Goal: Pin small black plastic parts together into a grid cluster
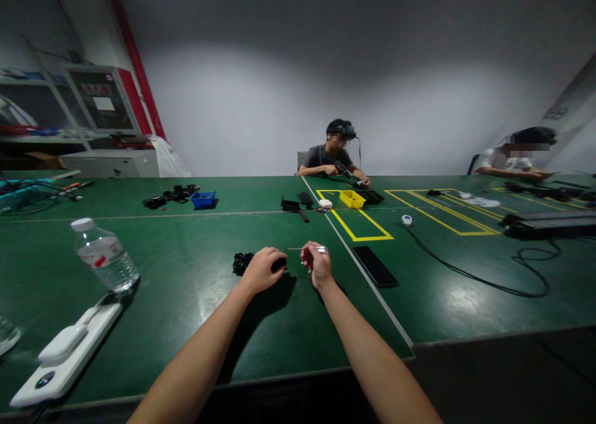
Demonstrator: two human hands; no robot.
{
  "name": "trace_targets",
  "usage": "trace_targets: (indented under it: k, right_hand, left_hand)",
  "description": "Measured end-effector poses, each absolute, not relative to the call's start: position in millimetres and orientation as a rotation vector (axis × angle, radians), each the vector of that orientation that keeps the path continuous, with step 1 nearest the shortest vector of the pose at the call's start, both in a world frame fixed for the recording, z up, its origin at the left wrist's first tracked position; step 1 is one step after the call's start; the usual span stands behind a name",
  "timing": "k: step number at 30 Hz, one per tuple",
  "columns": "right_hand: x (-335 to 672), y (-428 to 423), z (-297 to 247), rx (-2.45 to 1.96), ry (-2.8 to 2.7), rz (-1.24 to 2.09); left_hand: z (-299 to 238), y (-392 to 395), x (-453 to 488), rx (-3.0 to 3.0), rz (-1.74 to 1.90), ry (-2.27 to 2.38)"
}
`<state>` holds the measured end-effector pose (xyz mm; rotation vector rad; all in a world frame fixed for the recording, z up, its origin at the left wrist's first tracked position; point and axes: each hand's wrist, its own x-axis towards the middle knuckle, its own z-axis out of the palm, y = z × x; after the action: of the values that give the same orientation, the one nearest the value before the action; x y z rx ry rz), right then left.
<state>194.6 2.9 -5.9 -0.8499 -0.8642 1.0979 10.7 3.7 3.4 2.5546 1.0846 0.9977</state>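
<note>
My left hand point(264, 270) is closed around a small black part point(279, 264), which shows dark between thumb and fingers. Just left of that hand, a cluster of black pieces point(241, 262) lies on the green table point(177, 324). My right hand point(317, 265) grips a slim screwdriver point(322, 249) with a shiny handle. Its thin shaft points left toward the black part, and a short gap seems to separate the two. Tiny pale specks show by the right fingertips; I cannot make out what they are.
A phone point(375, 266) lies right of my hands. On the left stand a water bottle point(106, 256) and a white power strip point(69, 356). Farther back are a blue bin point(203, 200), a yellow bin point(352, 199) and black parts point(172, 195). Two people sit across the table.
</note>
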Motion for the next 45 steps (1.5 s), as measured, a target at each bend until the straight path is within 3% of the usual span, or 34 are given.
trace_targets:
  k: [31,45]
  right_hand:
    - [193.4,3.2,-7.1,-0.843,-0.869,1.110]
    - [193.4,3.5,-7.3,-0.843,-0.863,1.108]
  left_hand:
    - [3.8,-1.7,10.7,2.803,0.639,1.137]
    - [1.9,-0.9,10.8,2.801,0.647,1.130]
